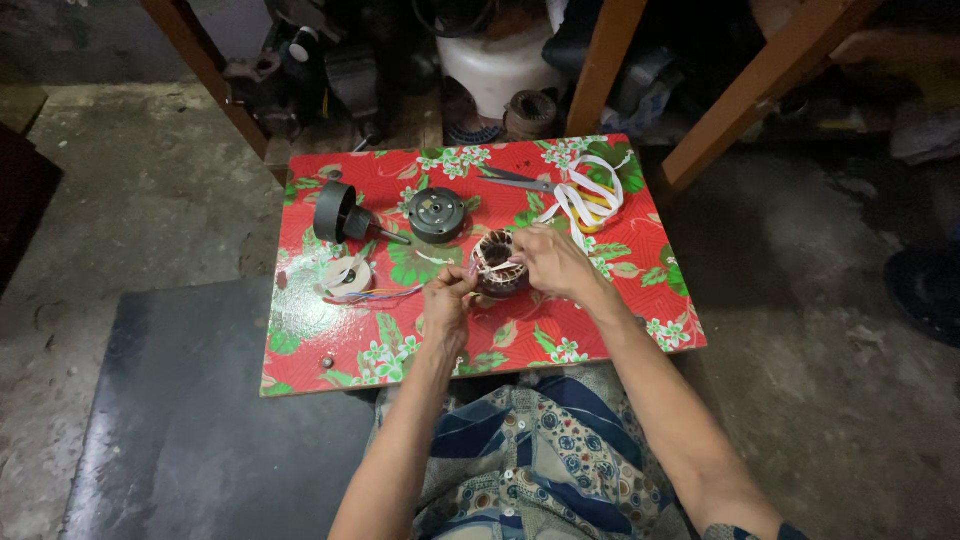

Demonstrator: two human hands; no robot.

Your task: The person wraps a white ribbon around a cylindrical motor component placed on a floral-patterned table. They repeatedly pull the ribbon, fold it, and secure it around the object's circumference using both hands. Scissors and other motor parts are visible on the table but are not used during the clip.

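Both hands grip the motor coil (497, 264), left hand (446, 300) pinching wire, right hand (548, 262) clasping its rim; probably heavy, stiff, windings fragile.

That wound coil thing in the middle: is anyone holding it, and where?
Yes. The right hand grips the motor stator by its right rim; the left hand pinches something thin at its left edge.

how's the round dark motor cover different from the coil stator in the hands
The dark motor cover lies flat and untouched on the red floral board; the coil stator is held by the left hand and right hand. The cover is plain grey and closed; the stator is an open ring wound with coppery wire and pale ties. Both are round.
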